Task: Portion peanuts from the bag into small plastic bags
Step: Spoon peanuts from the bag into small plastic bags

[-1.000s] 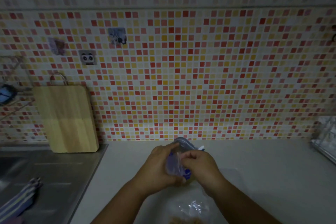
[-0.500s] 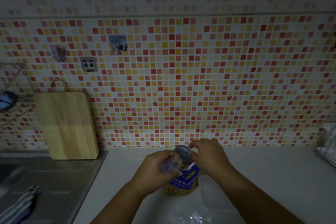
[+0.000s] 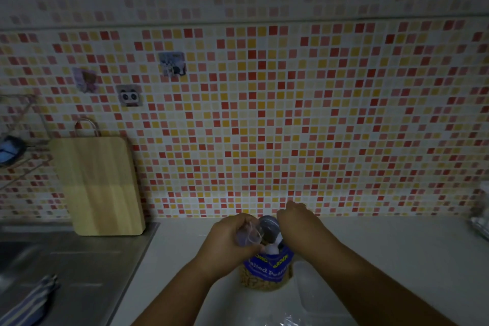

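The peanut bag (image 3: 267,270) stands on the counter, with a blue label and peanuts showing through its clear lower part. Its mouth (image 3: 268,227) gapes open at the top. My left hand (image 3: 227,243) holds a small clear plastic bag (image 3: 248,235) just left of that mouth. My right hand (image 3: 299,222) sits at the mouth's right and far edge with its fingers curled down over the rim; the fingertips are hidden. Flat clear small bags (image 3: 312,288) lie on the counter to the right of the peanut bag.
A wooden cutting board (image 3: 100,182) leans on the tiled wall at the left. The steel sink drainboard (image 3: 79,267) carries a striped cloth (image 3: 31,304). A wire rack (image 3: 480,214) stands at the right edge. Crinkled clear plastic (image 3: 288,320) lies at the bottom edge.
My right hand left the small bag and moved back and right to the peanut bag's mouth. My left hand kept the small bag and shifted left. The peanut bag came into view.
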Demonstrator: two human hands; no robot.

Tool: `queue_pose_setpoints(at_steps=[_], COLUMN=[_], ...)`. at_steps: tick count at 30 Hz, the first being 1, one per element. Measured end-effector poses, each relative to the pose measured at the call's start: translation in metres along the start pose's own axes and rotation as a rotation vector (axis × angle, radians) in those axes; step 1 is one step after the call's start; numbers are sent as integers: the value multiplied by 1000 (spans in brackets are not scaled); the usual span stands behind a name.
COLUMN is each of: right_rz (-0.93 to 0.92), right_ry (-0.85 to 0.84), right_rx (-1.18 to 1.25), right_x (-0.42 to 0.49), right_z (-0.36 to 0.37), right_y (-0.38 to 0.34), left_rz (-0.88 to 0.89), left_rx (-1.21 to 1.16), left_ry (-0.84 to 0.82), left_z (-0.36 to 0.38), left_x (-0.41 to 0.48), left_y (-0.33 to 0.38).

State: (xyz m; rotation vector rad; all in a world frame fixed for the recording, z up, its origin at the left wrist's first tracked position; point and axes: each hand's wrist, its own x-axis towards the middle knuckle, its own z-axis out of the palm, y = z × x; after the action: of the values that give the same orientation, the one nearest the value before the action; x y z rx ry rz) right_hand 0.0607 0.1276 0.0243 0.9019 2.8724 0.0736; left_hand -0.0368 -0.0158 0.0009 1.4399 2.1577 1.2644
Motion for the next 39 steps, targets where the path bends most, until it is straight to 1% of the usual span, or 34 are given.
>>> queue_pose_setpoints(at_steps=[2,4,7,10,13,17,20,21,24,28,31,32,34,36,37,39], right_rz=[-24,-53,-98,-105,-48,98,119,153,284,416,462,459,436,437,438,455], right_ry=[70,106,85,43,70,47,42,13,-79,-51,-91,-81,-4,24,-16,-213], right_rx=[39,83,131,178,228,265,188,195,293,415,561,597,655,629,591,469], right_x=[-1,1,1,-1,0,4,4,4,8,9,10,10,7,5,6,11], right_z=[4,7,11,23,32,44,45,43,40,40,41,44,51,50,48,33], right_y=[-3,-6,-11,-16,-19,-19,-15,-13,-5,6,20,25,35,43,47,52], left_rz=[-4,-17,-23,-41,-77,-140,-169,-172,-174,-195,-196,-198,-203,-210,-208,-196], left_rx=[5,-3,-29,-66,-92,-140,-110,-99,-97,-141,-136,-128,-88,-36,-9,64], left_ry=[6,11,-2,-25,-38,-33,-27,-27,-21,1,52,70,90,71,47,-13], left_z=[1,1,2,2,5,9,11,11,11,7,0,-2,-6,-9,-9,-8], left_x=[2,4,5,5,4,4,7,8,10,11,13,14,17,19,20,23], left_y=[-2,-4,-7,-9,-14,-18,-21,-21,-21,-21,-22,-23,-25,-25,-25,-24])
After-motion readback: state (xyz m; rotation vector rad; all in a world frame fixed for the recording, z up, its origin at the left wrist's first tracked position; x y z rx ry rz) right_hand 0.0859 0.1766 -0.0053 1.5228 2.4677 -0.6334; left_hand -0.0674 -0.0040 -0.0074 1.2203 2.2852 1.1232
